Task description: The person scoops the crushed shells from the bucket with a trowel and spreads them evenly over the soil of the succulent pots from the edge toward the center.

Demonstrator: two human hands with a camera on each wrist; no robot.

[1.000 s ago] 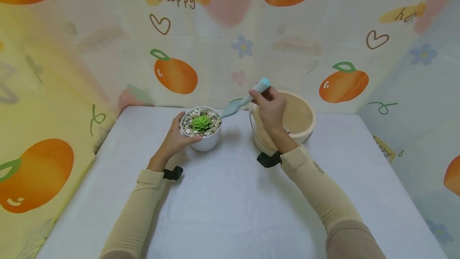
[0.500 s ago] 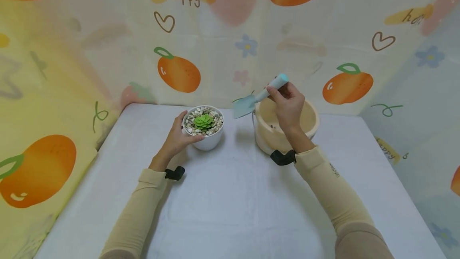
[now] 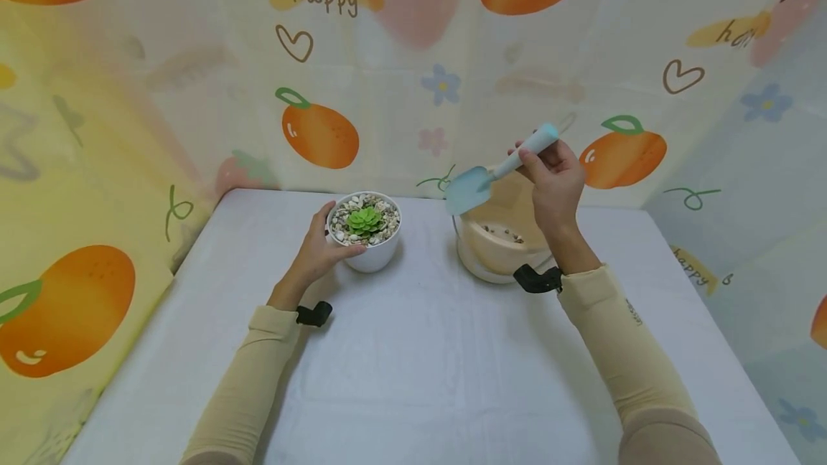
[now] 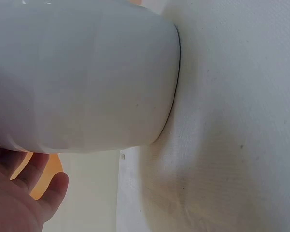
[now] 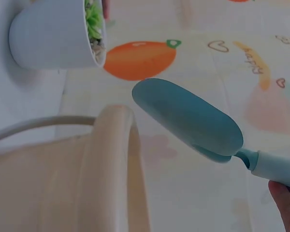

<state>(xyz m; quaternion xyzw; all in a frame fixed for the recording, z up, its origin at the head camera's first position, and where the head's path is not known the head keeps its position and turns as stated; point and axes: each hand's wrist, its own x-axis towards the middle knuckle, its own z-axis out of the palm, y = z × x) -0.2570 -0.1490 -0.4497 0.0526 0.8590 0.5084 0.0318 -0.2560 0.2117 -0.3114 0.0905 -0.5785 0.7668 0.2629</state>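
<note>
In the head view, our left hand [image 3: 321, 248] curls round the near left side of the small white ceramic pot [image 3: 368, 253], which stands on the white cloth-covered table [image 3: 413, 364] at about eleven o'clock from us. The pot is topped with pale pebbles and a green succulent rosette [image 3: 365, 220]. Our right hand [image 3: 554, 181] pinches the handle of the small pale-blue plastic trowel [image 3: 497, 171], raised above the cream plastic bucket [image 3: 500, 235] at about one o'clock. The blade points toward nine o'clock, and we see no load on it. A few pebbles lie in the bottom of the bucket.

In the left wrist view, the pot's smooth white wall [image 4: 82, 77] fills the frame, its base flat on the table, and our fingers [image 4: 36, 188] lie against its side.

In the right wrist view, the trowel's blade [image 5: 186, 116] hangs clear of the bucket's rim [image 5: 118, 159], touching nothing, and only a fingertip [image 5: 286, 203] shows at the handle, so this view alone does not tell us the grip. The pot [image 5: 53, 34] sits beyond.

We judge the grip high and light on the handle, so a dip into the bucket could twist the trowel loose. A knock on the rim could tip the bucket, which we cannot see held.
</note>
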